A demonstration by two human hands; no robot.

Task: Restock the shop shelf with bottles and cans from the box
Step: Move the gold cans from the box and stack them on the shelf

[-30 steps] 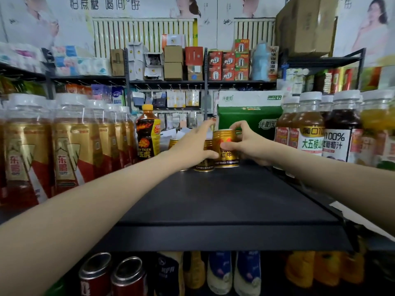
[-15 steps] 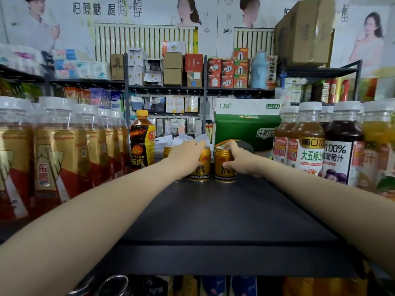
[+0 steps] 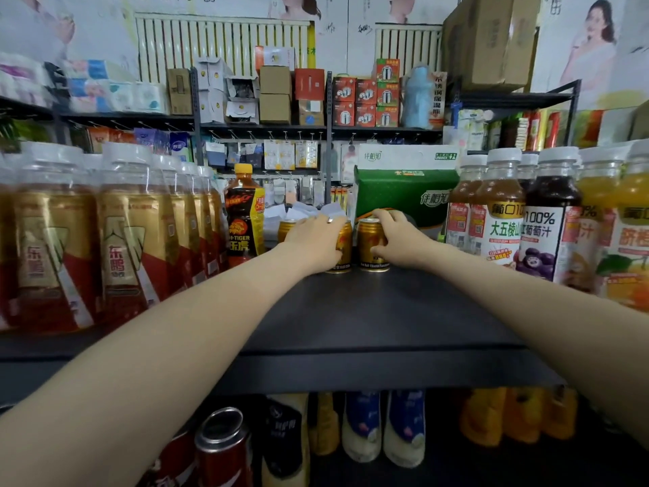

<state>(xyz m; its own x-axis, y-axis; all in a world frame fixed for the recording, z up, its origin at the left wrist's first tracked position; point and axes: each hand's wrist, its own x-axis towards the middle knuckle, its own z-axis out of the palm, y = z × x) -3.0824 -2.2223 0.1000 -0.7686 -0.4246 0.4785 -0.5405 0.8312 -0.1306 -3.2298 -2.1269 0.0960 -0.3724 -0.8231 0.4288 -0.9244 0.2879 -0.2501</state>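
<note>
Three gold cans stand at the back of the black shelf [image 3: 368, 321]. My right hand [image 3: 395, 237] grips the rightmost gold can [image 3: 368, 247], fingers curled over its top and side. My left hand [image 3: 312, 240] wraps round the middle gold can [image 3: 344, 251], hiding most of it. A third gold can [image 3: 286, 230] peeks out just left of my left hand. All cans rest upright on the shelf. The box is not in view.
Gold-and-red labelled bottles [image 3: 119, 240] line the shelf's left side, with a Hi-Tiger bottle [image 3: 244, 212] behind. Juice bottles [image 3: 505, 212] crowd the right. A green-and-white carton [image 3: 404, 191] stands behind the cans. More bottles and red cans [image 3: 221, 448] fill the shelf below.
Both hands pushed the two cans farther back and set them down on the shelf; my right hand shifted its hold from the can's side to over its top.
</note>
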